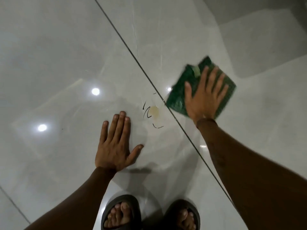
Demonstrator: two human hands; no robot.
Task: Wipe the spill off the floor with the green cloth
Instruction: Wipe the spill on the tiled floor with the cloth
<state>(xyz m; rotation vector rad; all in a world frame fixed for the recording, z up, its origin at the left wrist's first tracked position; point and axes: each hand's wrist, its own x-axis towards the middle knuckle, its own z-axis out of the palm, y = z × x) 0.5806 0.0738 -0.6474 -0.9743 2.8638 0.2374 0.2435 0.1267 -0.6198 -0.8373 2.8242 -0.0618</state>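
Note:
A small yellowish spill (154, 111) lies on the glossy pale floor tile, ringed by a few short black marks. The green cloth (177, 100) lies flat on the neighbouring tile, just right of the dark grout line (142, 67) and apart from the spill. My right hand (206, 97) presses flat on top of the cloth with its fingers spread, and it looks blurred. My left hand (116, 146) rests palm down on the floor below and left of the spill, fingers apart, holding nothing.
My two feet in dark slides (123, 211) (182, 216) stand at the bottom edge, close under the spill. Bright ceiling lights reflect in the tile at the left (95, 91). A lighter raised step or ledge (265, 47) runs across the upper right.

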